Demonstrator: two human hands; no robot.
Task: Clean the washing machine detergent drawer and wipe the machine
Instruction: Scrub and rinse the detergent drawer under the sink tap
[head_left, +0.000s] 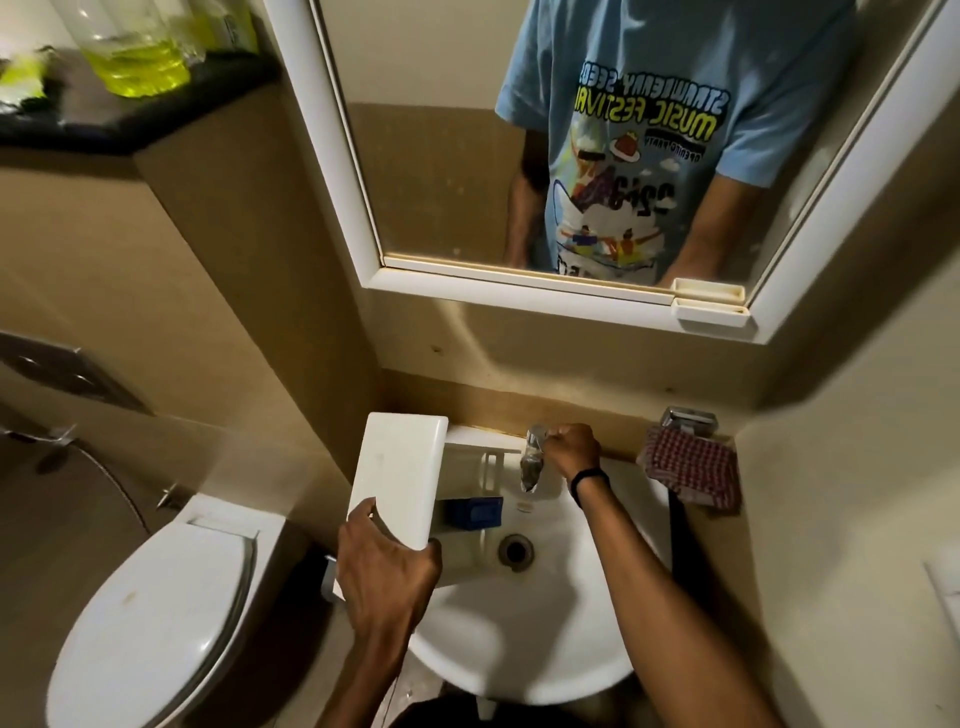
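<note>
One detergent drawer (400, 483) is in work, held across the left side of the sink (519, 675) with its open tray reaching under the tap (531, 462).

Handling: judged to be a light, rigid moulded-plastic part that one hand can carry. Expect it to turn slippery once wet or wherever detergent film remains. The thin dividers and the blue insert (472, 512) are probably the weakest parts; do not lever on them. Best hold: the thick front panel or the tray's side walls.

Hands: the left hand (384, 569) grips the near corner of the front panel, fingers wrapped round its edge. The right hand (571, 451) is closed round the top of the tap, clear of the drawer.

Appearance: white throughout, with a plain, rounded rectangular front panel and a compartmented tray behind it. The blue insert sits in the near compartment. Residue cannot be judged at this sharpness.
</note>
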